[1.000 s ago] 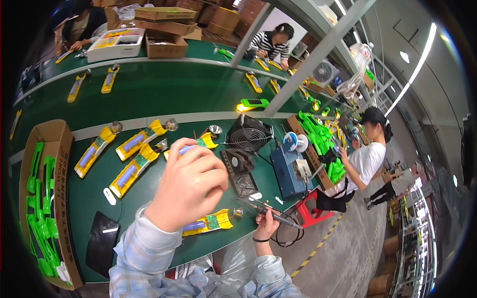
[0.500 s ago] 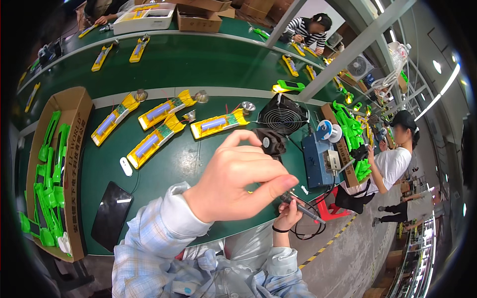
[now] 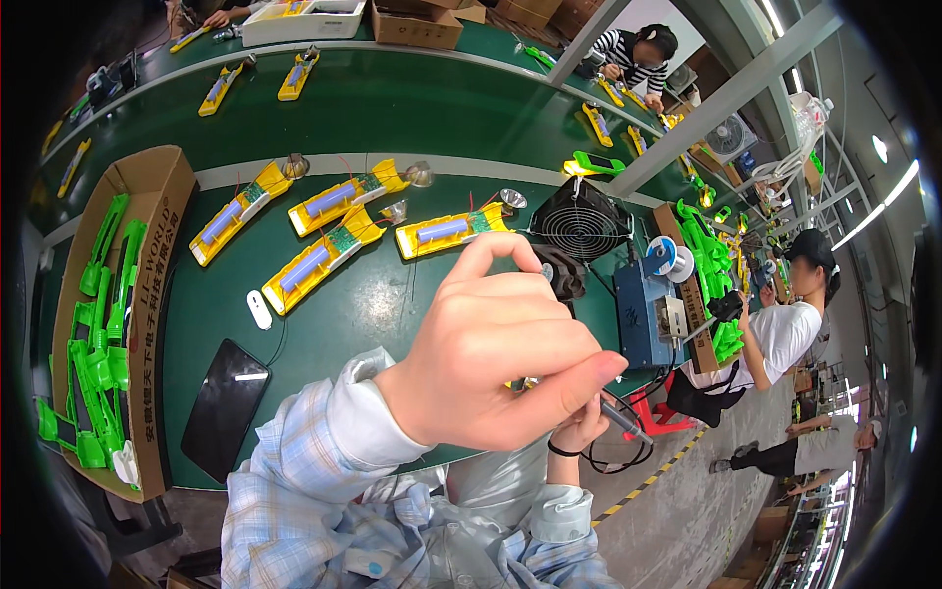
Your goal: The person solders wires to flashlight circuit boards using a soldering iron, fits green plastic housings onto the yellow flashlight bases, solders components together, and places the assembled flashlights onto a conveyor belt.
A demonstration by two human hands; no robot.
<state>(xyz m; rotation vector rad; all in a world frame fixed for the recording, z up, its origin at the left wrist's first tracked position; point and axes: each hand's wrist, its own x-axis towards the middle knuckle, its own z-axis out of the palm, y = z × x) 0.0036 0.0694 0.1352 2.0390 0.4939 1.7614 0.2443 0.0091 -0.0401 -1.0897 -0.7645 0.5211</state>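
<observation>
My left hand (image 3: 500,363) is raised close in front, fingers curled and thumb pressed toward the index finger. Whatever sits in that grip is hidden, though a bit of yellow (image 3: 520,384) peeks out beneath it. Just behind and below, partly covered by it, my right hand (image 3: 581,428) is closed on a soldering iron (image 3: 626,420) with a dark handle, its tip out of sight. Beyond my hands lie several yellow flashlight housings (image 3: 446,233) with blue-purple batteries, green circuit boards and silver reflector cups (image 3: 512,199) on wires.
An open carton (image 3: 162,285) of green plastic parts stands left, beside a black phone (image 3: 226,407). A fan (image 3: 581,224), a blue soldering station (image 3: 643,309) and a solder spool (image 3: 670,259) stand right. Another carton (image 3: 699,339) and a co-worker (image 3: 780,329) are farther right.
The view has shifted slightly, so the bench appears farther right. My right hand has come closer behind my left, which now covers more of the soldering iron. Both grips stay closed.
</observation>
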